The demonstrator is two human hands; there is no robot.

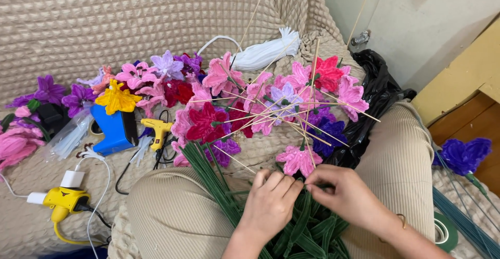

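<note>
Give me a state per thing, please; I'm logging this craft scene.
Left hand: pinched on the pink flower's stick.
Right hand: pinched on the same stick.
Pink flower: on its stick, upright, held.
Yellow glue gun: lying on the couch, corded.
Green tape roll: lying flat.

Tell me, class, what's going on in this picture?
A seated person works over their lap. Both hands, left hand and right hand, pinch the thin wooden stick of a pink fuzzy flower. Green leaves lie beneath, finished flowers are piled on the sofa ahead, and a yellow glue gun lies nearby.
</note>
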